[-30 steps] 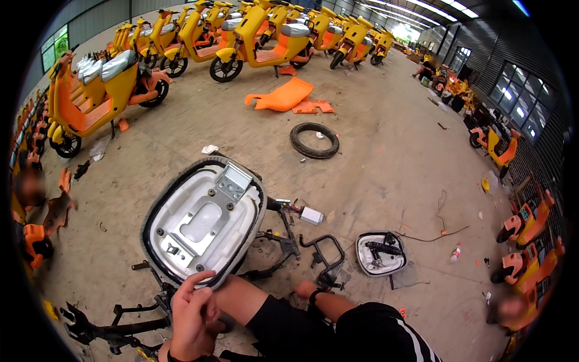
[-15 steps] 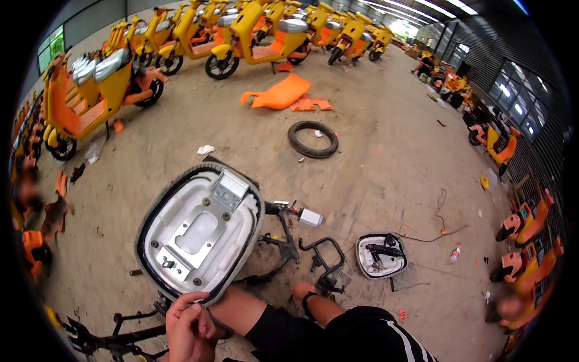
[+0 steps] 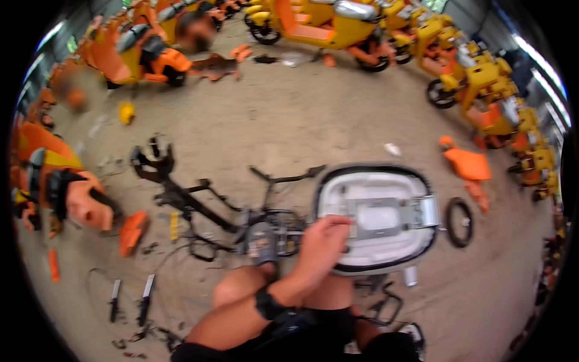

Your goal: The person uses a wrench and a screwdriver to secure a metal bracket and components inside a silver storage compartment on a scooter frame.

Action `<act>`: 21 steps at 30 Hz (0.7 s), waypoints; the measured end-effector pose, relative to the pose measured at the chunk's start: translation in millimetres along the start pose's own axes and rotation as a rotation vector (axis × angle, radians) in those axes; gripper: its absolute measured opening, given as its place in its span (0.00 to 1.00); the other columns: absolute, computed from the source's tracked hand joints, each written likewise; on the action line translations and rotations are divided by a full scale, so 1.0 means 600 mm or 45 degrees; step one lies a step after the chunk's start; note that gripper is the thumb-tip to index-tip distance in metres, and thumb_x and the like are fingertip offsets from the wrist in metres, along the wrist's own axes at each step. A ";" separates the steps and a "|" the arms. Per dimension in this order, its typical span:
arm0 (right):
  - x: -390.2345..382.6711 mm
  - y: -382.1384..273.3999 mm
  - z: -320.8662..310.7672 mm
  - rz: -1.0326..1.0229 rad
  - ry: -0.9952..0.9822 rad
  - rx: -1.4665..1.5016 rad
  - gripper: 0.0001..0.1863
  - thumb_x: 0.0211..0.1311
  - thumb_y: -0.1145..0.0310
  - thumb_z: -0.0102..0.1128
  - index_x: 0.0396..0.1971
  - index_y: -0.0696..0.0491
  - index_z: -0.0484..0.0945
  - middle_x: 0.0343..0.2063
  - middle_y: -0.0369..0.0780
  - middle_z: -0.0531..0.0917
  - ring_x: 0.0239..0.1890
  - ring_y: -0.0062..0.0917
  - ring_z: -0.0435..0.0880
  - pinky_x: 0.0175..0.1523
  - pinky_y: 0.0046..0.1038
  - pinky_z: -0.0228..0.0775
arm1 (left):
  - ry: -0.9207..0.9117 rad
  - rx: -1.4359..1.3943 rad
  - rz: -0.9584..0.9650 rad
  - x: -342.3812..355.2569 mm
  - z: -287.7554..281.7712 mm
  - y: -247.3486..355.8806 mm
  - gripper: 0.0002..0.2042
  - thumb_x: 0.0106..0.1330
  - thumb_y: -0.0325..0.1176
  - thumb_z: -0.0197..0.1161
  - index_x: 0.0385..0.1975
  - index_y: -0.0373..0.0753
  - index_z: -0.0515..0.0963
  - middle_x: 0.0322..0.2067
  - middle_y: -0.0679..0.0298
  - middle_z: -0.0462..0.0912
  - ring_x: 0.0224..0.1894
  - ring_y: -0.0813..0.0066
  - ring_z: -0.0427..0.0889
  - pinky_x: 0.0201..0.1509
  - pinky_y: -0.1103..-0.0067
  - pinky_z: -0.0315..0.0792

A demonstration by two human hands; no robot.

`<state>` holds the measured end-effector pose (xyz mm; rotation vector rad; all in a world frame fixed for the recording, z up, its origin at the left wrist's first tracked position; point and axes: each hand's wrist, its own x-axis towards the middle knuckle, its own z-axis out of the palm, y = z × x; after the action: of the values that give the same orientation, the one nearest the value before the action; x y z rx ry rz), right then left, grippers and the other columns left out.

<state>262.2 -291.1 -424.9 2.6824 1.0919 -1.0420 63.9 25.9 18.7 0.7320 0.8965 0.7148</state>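
Inside a shed (image 3: 467, 23) ringed by yellow scooters (image 3: 353, 27), the view swings left over a grey-brown floor (image 3: 338, 114) where a stripped black frame (image 3: 208, 210) lies. Right of it rests an upturned seat (image 3: 379, 218). The left hand (image 3: 324, 241), curled, now reaches past its rim toward the metal bracket (image 3: 399, 212), apparently the new focus; blur hides any grip. The right hand is out of sight.

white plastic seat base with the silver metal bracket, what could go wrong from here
The white plastic seat base could slip or tip: only the bare left hand shows at it, and blur hides how firm its hold is. That hand might catch on an edge of the silver metal bracket close by. The grey shoe could snag on the black metal frame beside it; whether they touch is unclear.
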 end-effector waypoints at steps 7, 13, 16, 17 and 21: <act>0.043 -0.070 -0.053 -0.087 -0.044 -0.035 0.16 0.58 0.55 0.60 0.37 0.53 0.81 0.33 0.48 0.86 0.41 0.41 0.86 0.42 0.41 0.77 | 0.176 -0.054 0.297 0.020 -0.025 0.002 0.11 0.66 0.26 0.57 0.47 0.32 0.76 0.33 0.65 0.80 0.34 0.81 0.76 0.38 0.84 0.71; 0.016 -0.052 -0.048 -0.069 -0.022 0.043 0.16 0.60 0.58 0.57 0.42 0.52 0.80 0.34 0.49 0.86 0.41 0.39 0.86 0.42 0.40 0.77 | 0.265 0.127 0.473 0.042 -0.055 -0.056 0.17 0.61 0.23 0.59 0.51 0.32 0.75 0.47 0.57 0.81 0.51 0.67 0.77 0.58 0.72 0.70; 0.032 -0.088 -0.010 -0.205 -0.087 0.054 0.16 0.61 0.59 0.56 0.44 0.52 0.80 0.35 0.49 0.86 0.41 0.39 0.86 0.42 0.40 0.76 | 0.360 0.061 0.566 0.047 -0.104 -0.036 0.19 0.60 0.24 0.59 0.54 0.31 0.74 0.54 0.53 0.77 0.59 0.64 0.73 0.63 0.73 0.65; 0.041 -0.053 -0.028 -0.193 -0.029 0.077 0.17 0.62 0.59 0.55 0.45 0.52 0.80 0.35 0.49 0.86 0.41 0.39 0.86 0.42 0.40 0.76 | 0.291 -0.003 0.457 0.032 -0.059 -0.024 0.21 0.60 0.24 0.59 0.56 0.31 0.72 0.57 0.52 0.74 0.62 0.62 0.71 0.65 0.73 0.63; -0.022 0.077 0.048 -0.329 0.071 0.278 0.17 0.63 0.61 0.53 0.49 0.51 0.79 0.35 0.49 0.86 0.41 0.38 0.86 0.42 0.39 0.76 | 0.154 0.079 0.405 0.044 -0.008 -0.070 0.24 0.61 0.24 0.58 0.59 0.30 0.68 0.60 0.51 0.72 0.64 0.61 0.69 0.67 0.71 0.61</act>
<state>268.7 -342.0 -447.5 2.8051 1.4465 -1.1961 81.4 25.1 -27.8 0.9059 0.9251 1.0251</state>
